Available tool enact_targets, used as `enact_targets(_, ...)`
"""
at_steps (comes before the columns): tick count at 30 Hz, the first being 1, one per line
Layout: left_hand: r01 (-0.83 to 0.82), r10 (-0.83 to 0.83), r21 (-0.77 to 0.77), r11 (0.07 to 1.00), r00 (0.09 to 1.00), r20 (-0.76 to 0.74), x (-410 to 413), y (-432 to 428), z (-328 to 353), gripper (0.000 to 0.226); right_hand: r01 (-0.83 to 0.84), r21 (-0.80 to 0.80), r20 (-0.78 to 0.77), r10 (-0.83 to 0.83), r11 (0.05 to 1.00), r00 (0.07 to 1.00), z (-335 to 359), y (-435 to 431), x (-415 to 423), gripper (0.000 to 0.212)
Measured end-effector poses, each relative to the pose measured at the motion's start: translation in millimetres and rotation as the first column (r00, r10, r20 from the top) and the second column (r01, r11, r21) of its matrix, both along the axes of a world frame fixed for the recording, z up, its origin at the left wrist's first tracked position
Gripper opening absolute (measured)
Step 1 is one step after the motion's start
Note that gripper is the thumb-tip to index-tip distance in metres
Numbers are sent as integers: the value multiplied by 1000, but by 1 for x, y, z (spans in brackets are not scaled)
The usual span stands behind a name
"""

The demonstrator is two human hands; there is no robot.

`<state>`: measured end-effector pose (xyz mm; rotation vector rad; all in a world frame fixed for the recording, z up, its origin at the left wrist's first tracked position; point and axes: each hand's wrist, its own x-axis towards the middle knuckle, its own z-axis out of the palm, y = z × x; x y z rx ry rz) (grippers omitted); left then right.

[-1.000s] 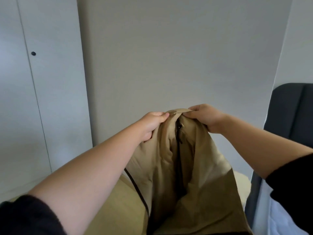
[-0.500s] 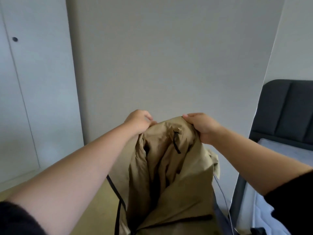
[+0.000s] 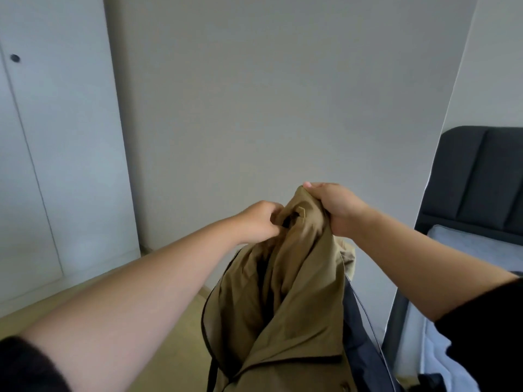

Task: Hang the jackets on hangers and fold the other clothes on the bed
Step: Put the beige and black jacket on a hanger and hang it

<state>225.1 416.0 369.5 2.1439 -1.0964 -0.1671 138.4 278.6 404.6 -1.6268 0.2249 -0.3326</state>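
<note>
The jacket, a tan one, hangs in the air in front of the person, gathered at the collar and dropping straight down, so its long axis runs from 12 o'clock to 6 o'clock with the hem out of sight below. Both hands are at the very top of it. The left hand sits at about 9 o'clock from the small hanging loop, its fingers curled in and pinching the collar cloth just beside that loop. The right hand is at about 2 o'clock from the loop and a little higher, fist wrapped round the bunched collar with the thumb on top. The front falls open between the hands and a dark lining shows along the right edge. The bed lies off at 3 o'clock, the wardrobe door at 9 o'clock. I see no hanger anywhere. To my eye the next move turns on the collar: the neck opening faces the person, and the left hand, nearer the loop, looks best placed to let go and fetch a hanger while the right takes the weight.
</note>
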Motion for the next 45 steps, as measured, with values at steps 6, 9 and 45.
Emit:
enact_targets(6, -159, 154, -220, 963, 987, -38, -2, -8, 5, 31, 275, -572, 37, -310, 773, 950, 3, -19, -2, 28)
enact_targets(9, -296, 281, -342, 892, 955, -94, 0, -15, 4, 35, 333, -777, 168, -333, 534, 928, -7, -20, -4, 18)
enact_targets(45, -472, 643, -521, 712, 735, 214, 19, 121, 124, 44, 339, -517, 184, -285, 786, 941, 26, 63, 54, 39)
